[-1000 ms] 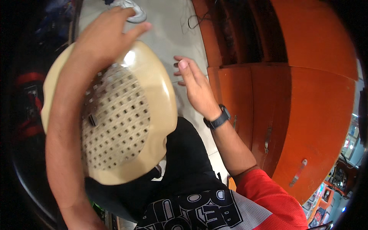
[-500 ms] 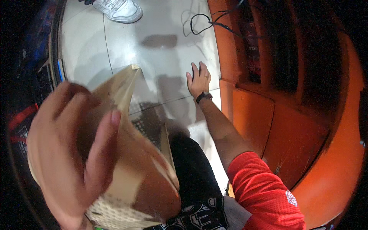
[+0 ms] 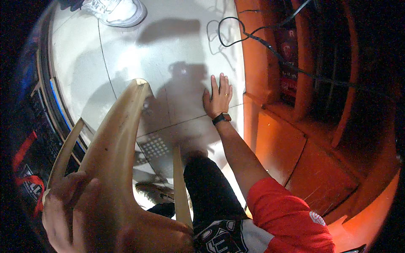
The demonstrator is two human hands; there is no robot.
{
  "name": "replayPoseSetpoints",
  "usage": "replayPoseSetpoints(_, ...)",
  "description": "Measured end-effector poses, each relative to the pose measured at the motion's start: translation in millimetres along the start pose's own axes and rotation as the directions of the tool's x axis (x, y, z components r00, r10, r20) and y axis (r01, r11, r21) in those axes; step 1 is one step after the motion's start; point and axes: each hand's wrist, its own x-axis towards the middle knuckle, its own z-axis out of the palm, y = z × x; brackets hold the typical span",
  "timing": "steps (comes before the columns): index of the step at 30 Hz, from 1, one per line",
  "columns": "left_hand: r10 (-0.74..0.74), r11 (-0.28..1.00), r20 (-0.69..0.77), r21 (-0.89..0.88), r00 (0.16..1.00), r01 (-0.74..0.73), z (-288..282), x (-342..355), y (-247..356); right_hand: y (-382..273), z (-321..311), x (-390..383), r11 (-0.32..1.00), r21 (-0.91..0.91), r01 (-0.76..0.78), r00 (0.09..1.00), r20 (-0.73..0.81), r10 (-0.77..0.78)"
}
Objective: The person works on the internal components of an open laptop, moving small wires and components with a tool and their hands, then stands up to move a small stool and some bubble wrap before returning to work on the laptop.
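Left hand: I'm holding the cream stool, its legs pointing away from me.
Right hand: I'm keeping it unclenched, above or on the pale floor; I'm not seeing which.
Watch: I'm wearing it, black, right wrist.
Orange cabinet: standing rightward.
White shoe: resting ahead.
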Motion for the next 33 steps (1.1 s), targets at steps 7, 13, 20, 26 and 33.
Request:
replayPoseSetpoints(7, 0.017, 1.0, -0.036, 0.018, 0.999, -0.016, 13.8, -15.2, -15.1, 9.0, 11.5, 0.2, 0.927, 0.347, -0.143, 0.912, -0.317, 0.26)
replayPoseSetpoints(13, 0.095, 0.99, -0.286, -0.072, 0.953, -0.12, 43.2, -50.8, -39.9, -3.3, 18.0, 10.6, 0.861, 0.446, -0.245, 0.899, -0.227, 0.374)
replayPoseSetpoints(20, 0.035, 0.997, -0.087, 0.072, 0.996, -0.029, 11.6, -25.6, -33.7, -10.1, 28.0, 16.2, 0.985, 0.146, -0.094, 0.921, -0.363, 0.141)
replayPoseSetpoints(26, 0.024, 0.998, -0.019, 0.061, 1.0, -0.023, 6.7, -28.4, -46.6, -15.6, 23.9, 18.1, 0.98, 0.187, -0.06, 0.914, -0.384, 0.129)
replayPoseSetpoints(33, -0.016, 0.999, 0.008, 0.041, 1.0, 0.016, 5.0, -22.5, -42.7, -14.6, 24.5, 13.4, 0.972, 0.178, -0.153, 0.931, -0.305, 0.202)
